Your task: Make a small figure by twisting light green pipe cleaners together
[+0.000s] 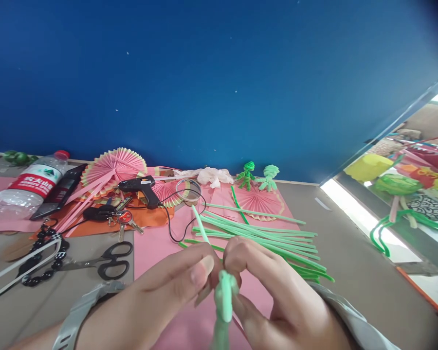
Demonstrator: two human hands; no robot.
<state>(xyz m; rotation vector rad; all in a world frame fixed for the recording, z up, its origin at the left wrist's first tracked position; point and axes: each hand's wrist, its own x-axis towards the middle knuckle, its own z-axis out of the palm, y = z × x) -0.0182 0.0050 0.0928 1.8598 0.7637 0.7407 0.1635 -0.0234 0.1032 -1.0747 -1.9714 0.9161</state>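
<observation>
From where I sit, the folded piece of green fuzzy wire (225, 296) is at the bottom centre of the frame, held between both hands above the pink paper (149, 253). If either pinch slackened, I'd expect the fold to spring open or twist out of line, since such wire is likely springy. A pale strand (200, 224) pokes up past the left fingertips; I can't tell whether it joins the held piece, but it could snag on the pile of green strips (259, 236) just beyond the knuckles. A wide sweep to the left might also catch the black cord (170, 231) and drag the glue gun (136, 183).

As for pose, I see the left hand (175, 287) come in from the lower left, fingers drawn together in a narrow pinch, thumb on top. The right hand (277, 287) enters from the lower right, index finger curled over, thumb pressed to the wire from below. Both wrists angle inward and the fingertips nearly meet, hiding the exact contact from me.
</observation>
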